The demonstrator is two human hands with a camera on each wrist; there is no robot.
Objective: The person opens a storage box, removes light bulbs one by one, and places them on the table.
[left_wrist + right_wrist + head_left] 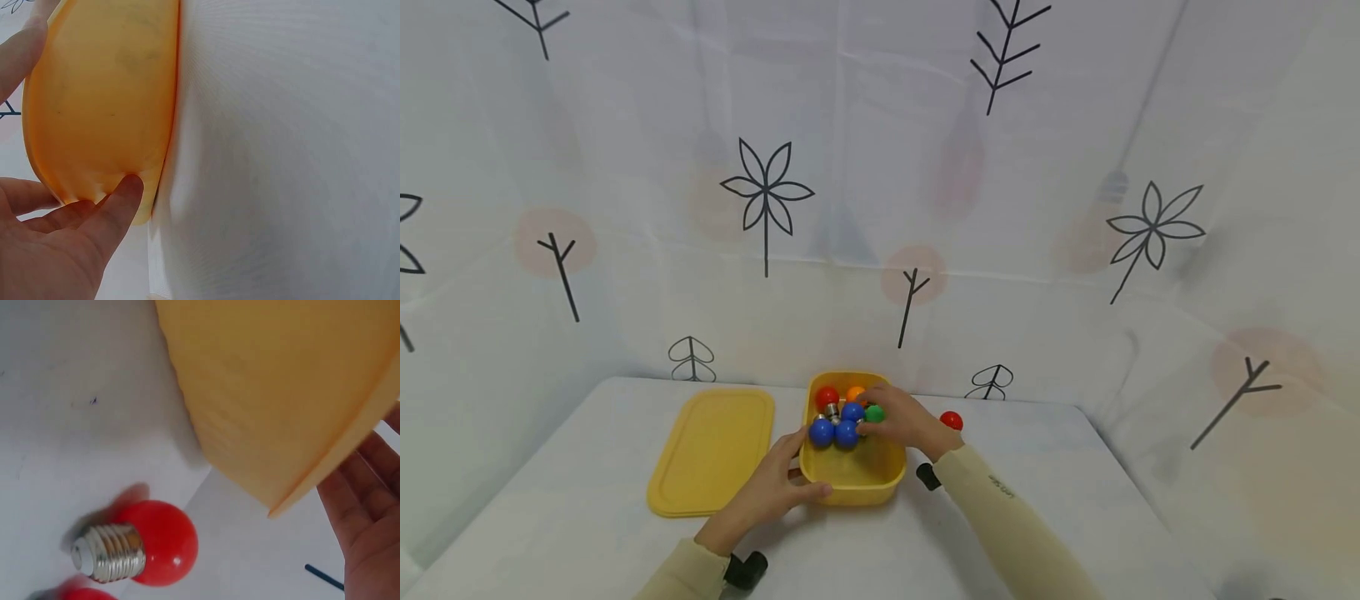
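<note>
A yellow plastic box [853, 496] stands on the table with several colored light bulbs inside. My left hand [771, 483] grips its near left corner, thumb on the front wall and fingers along the side; the left wrist view shows the fingertips [132, 182] on the box wall. Over the box's right rim reaches my right hand [906, 418]. Its thumb and fingers bracket a green bulb [874, 413] inside the box. Beside that are blue bulbs [822, 432], a red bulb [827, 397] and an orange bulb [854, 393]. In the right wrist view, the box wall partly hides the right fingers [359, 494].
A flat yellow lid [711, 450] lies left of the box. To the right, a red bulb [951, 420] with a metal screw base rests on the table; the right wrist view adds part of a second red bulb [87, 594]. A patterned white cloth [850, 317] hangs behind.
</note>
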